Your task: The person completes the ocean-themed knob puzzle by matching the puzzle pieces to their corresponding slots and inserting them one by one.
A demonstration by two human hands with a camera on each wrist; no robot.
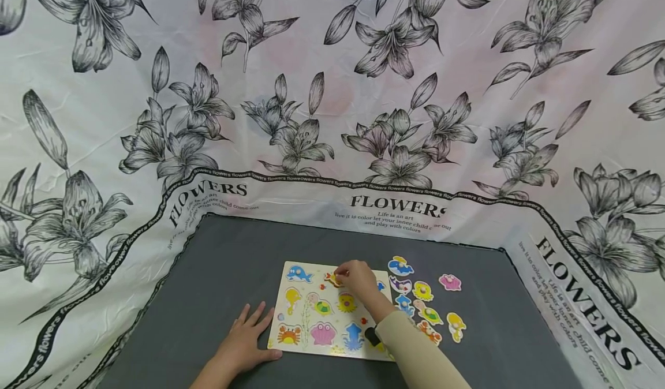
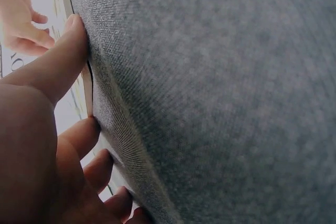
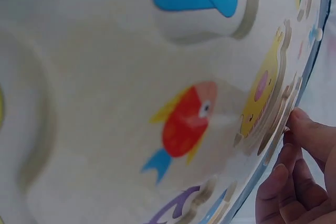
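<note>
A pale puzzle board [image 1: 305, 346] printed with sea animals lies on the dark cloth. My right hand [image 1: 358, 279] reaches over it and pinches a small orange-red puzzle piece [image 1: 333, 279] between thumb and finger at the recess near the far edge. In the right wrist view that thin piece [image 3: 281, 124] stands edge-on at the board's surface, so its picture is hard to read. My left hand [image 1: 244, 336] has its fingers spread beside the board's left edge. Up close, the left thumb [image 2: 71, 51] and a fingertip touch the board's side.
Loose pieces lie right of the board: a whale [image 1: 400, 266], a yellow octopus [image 1: 423, 291], a turtle [image 1: 429, 314], a crab [image 1: 430, 332], a pink shell [image 1: 449, 283], a yellow seahorse [image 1: 456, 326] and others. A flower-printed sheet [image 1: 312, 204] surrounds the dark table [image 1: 208, 273].
</note>
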